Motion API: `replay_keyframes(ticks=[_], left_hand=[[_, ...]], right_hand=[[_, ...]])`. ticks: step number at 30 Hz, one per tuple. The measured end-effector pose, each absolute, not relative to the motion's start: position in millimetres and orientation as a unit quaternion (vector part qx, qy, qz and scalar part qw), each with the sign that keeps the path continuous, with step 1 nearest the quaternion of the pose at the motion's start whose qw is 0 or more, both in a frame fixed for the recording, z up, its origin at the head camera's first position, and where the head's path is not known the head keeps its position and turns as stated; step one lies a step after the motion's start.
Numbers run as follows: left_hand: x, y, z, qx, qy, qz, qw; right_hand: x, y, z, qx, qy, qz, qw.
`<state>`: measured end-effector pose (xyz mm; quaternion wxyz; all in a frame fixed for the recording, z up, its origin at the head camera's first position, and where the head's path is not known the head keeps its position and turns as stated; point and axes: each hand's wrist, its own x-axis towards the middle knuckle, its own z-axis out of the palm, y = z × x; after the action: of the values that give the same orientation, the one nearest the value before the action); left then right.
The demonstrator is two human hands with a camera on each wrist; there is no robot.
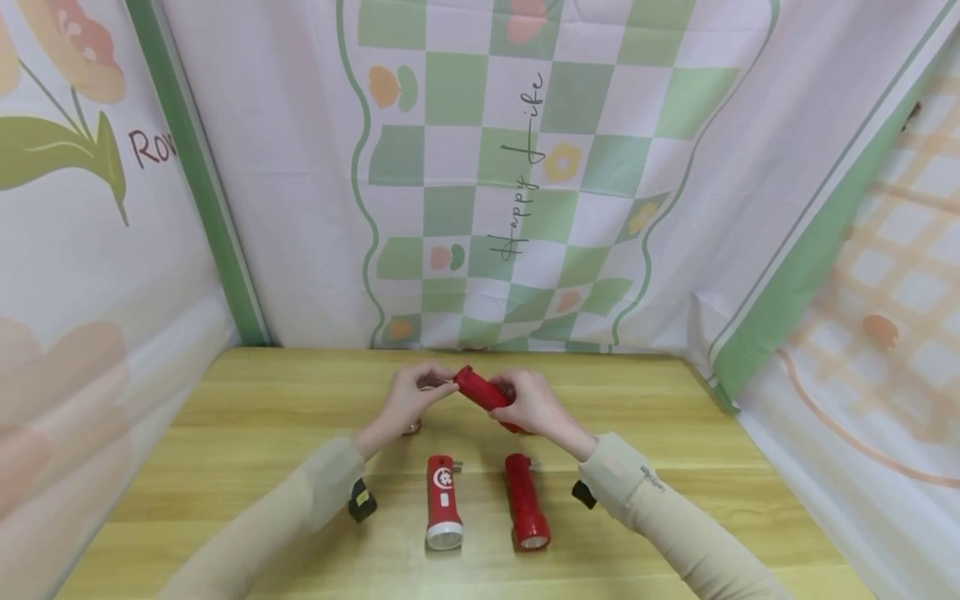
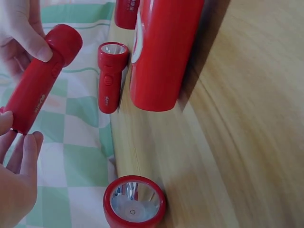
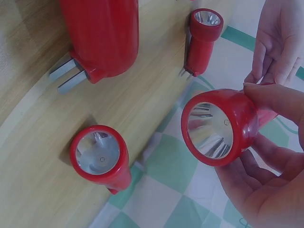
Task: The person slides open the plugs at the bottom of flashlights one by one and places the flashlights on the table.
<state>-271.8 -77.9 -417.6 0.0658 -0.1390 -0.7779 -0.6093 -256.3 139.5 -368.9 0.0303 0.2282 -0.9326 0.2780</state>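
Observation:
Both hands hold a red flashlight [image 1: 480, 389] tilted above the back of the table. The left hand [image 1: 408, 398] has its thumb and fingertips at the narrow tail end, seen also on the flashlight [image 2: 37, 90] in the left wrist view. Nearer the lamp end, the right hand [image 1: 532, 404] grips the body with thumb and fingers around it. In the right wrist view the lens of this flashlight [image 3: 211, 129] faces the camera, beside the right hand [image 3: 273, 178]. The far fingers of the left hand [image 3: 280, 45] show behind it.
On the wooden table [image 1: 637, 533] lie a red flashlight with a white head [image 1: 444, 504] and an all-red one [image 1: 527, 504], both with prongs out. Another red flashlight [image 3: 100, 156] lies near the hands, and one more [image 3: 204, 42] farther off. A patterned curtain [image 1: 457, 208] hangs behind.

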Motion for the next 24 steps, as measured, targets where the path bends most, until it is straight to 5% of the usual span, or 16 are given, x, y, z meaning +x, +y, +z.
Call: replay_keyframes(ticks=[11, 24], left_hand=[[-257.3, -80.6, -417.0, -0.161, -0.766, -0.619, 0.056], [-243.4, -86.4, -412.0, -0.143, -0.754, -0.637, 0.069]], right_hand=[[-251.4, 142.1, -369.7, 0.249, -0.933, 0.252, 0.058], [-243.3, 143.5, -359.8, 0.274, -0.923, 0.269, 0.027]])
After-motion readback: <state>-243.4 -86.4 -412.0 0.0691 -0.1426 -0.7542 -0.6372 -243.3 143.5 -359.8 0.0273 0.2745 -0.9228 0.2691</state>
